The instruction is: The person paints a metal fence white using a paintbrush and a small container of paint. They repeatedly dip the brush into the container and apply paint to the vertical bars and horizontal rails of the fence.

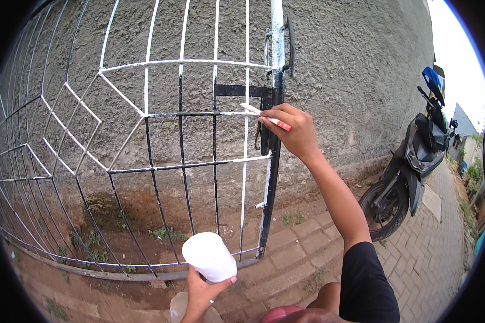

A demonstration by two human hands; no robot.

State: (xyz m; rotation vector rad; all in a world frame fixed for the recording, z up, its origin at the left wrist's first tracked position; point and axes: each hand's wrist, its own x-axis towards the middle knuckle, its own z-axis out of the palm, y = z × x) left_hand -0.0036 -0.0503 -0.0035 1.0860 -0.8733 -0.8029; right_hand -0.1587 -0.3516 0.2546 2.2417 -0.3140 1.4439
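Observation:
My right hand [293, 128] is closed around a slim paintbrush [283, 126] with a red-ended handle. Its white tip is at the middle crossbar [199, 113] of a metal gate, where a thin upright meets it, just left of the black end post [275, 102]. Lower down, my left hand [200, 295] grips a white cup [221, 266] from below, tilted toward the gate; the cup looks white inside. White paint covers the upper bars and parts of the diamond pattern [121, 91], while many lower bars are still black or patchy.
Behind the gate rises a rough grey wall [355, 64]. A black latch frame [237, 90] joins the end post, and a dark handle [291, 46] sits higher on it. To the right, a dark motorbike [415, 151] is parked on the paved path [415, 258].

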